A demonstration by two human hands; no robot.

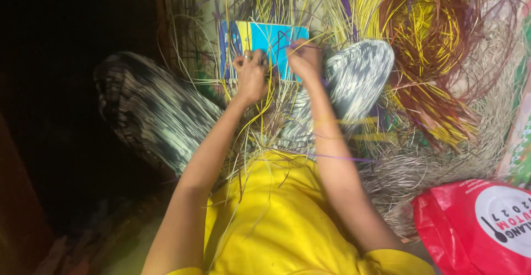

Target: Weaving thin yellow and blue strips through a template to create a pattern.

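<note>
Nearest to you, your yellow shirt [276,219] is filling the bottom of the view, with thin strands trailing across it; your two bare forearms are reaching out from it toward the middle; your knees, in black-and-white patterned cloth [149,109], are spreading to either side.

Your left hand [250,76] is curling shut around a bunch of yellow strands [264,106]; your right hand [304,59] is pinching a dark purple strand [285,38] between its fingertips; the two hands are working just beside each other, over the lower edge of a flat woven panel [271,40].

That panel is lying ahead of your knees, in the middle of the upper part of the view; it is showing as one rectangular piece, bright turquoise with a darker blue band and a yellow stripe on its left; loose strand ends are fanning out from it on every side.

One large loose coil of reddish-brown and yellow strands [434,31] is lying to the upper right; a heap of pale grey strands [420,170] is spreading below it.

One red plastic bag [475,228] is sitting at the lower right corner; it is carrying a round white label with dark and red print and a small spoon drawing.
</note>
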